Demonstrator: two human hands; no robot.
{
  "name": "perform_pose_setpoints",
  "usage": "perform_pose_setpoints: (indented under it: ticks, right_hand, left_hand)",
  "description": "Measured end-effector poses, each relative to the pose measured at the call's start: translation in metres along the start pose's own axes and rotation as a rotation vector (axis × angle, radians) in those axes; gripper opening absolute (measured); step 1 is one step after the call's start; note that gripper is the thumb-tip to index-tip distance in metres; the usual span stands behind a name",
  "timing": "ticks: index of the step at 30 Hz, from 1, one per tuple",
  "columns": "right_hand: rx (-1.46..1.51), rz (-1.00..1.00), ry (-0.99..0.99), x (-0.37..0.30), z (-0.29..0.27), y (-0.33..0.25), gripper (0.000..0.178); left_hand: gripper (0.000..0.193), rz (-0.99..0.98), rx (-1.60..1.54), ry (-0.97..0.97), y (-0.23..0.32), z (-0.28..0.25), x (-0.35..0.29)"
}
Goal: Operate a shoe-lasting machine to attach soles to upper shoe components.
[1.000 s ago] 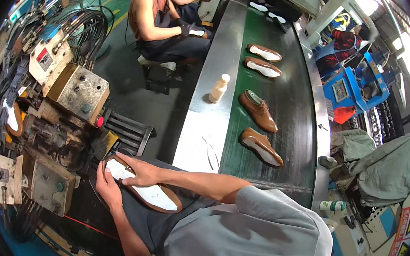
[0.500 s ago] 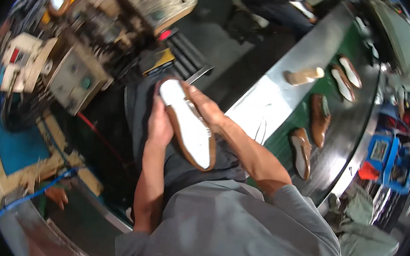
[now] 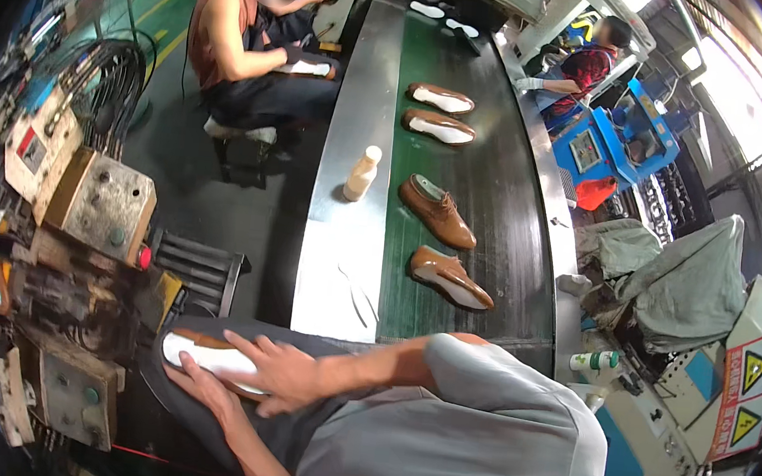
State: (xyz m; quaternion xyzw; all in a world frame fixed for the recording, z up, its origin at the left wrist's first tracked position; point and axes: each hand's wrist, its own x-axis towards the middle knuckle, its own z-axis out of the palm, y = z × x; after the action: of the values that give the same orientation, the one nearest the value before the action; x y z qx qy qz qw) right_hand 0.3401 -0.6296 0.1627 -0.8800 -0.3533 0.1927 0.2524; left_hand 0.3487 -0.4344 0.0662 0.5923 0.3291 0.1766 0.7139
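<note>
A brown shoe (image 3: pixel 204 356) lies sole up across my lap, its white sole facing me. My left hand (image 3: pixel 209 388) is closed on the near side of the shoe, its thumb across the white sole. Over the shoe's right end, my right hand (image 3: pixel 284 373) straddles it with fingers apart, gripping it from above and covering that end. Both hands rest low over my dark trousers (image 3: pixel 331 421).
Ahead, a metal ledge (image 3: pixel 341 161) carries a pale bottle (image 3: pixel 362 174) and a thin tool (image 3: pixel 355 295). Beside it, a green belt (image 3: pixel 502 314) bears several brown shoes (image 3: pixel 439 211). Machine boxes (image 3: pixel 104 211) stand left. A co-worker (image 3: pixel 226 35) sits ahead with another shoe.
My view has swung round and lifted, bringing the co-workers into sight. The shoe now lies lower on my lap; my right hand has shifted over its right end.
</note>
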Motion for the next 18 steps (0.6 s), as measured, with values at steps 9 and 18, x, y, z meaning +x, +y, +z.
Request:
perform_pose_setpoints:
  ticks: [9,18]
  right_hand:
    - [-0.222,-0.173,0.126,-0.020,0.000,0.012,0.089]
    - [-0.130,-0.235,0.090,-0.010,0.003,0.020,0.075]
  left_hand:
    - [0.039,0.431,0.699,-0.217,0.013,-0.047,0.084]
    - [0.036,0.542,0.872,-0.226,0.021,-0.060,0.092]
